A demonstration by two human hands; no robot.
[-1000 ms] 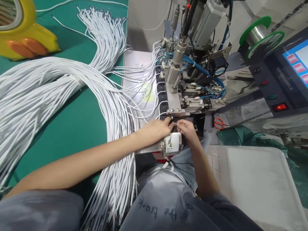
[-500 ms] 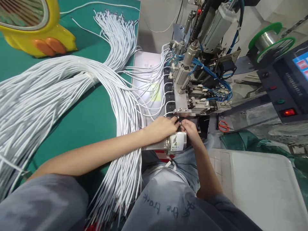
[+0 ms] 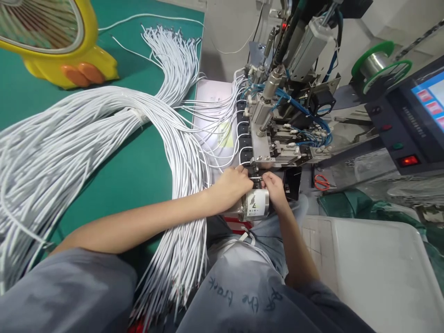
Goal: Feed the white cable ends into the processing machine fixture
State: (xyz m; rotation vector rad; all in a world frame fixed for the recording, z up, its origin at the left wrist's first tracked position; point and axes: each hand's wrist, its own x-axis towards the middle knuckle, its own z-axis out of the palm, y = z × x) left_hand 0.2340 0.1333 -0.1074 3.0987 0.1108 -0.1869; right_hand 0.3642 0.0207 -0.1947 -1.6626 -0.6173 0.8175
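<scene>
My left hand [image 3: 233, 184] is closed at the front end of the machine, its fingers curled around a white cable. A short stretch of that cable [image 3: 255, 177] runs across to my right hand [image 3: 273, 186]. There, thumb and fingertips pinch the cable's end, which has a small metal piece too small to make out clearly. Just beyond my hands is a row of black cable holders [image 3: 244, 142] on the machine [image 3: 262, 138], with white cables looping into them. Right below my fingers sits a clear jar with a white label [image 3: 256, 203].
A thick bundle of white cables [image 3: 185, 175] lies across the green table mat [image 3: 135, 171] under my left forearm. A yellow duck-shaped fan [image 3: 100, 64] stands far left. To the right are a solder wire spool [image 3: 376, 62], a control panel [image 3: 412, 125], red scissors [image 3: 322, 182] and a white lid [image 3: 378, 263].
My left hand has drawn back slightly to the left, away from my right fingertips, so a short length of white cable now shows between them. The view has shifted a little.
</scene>
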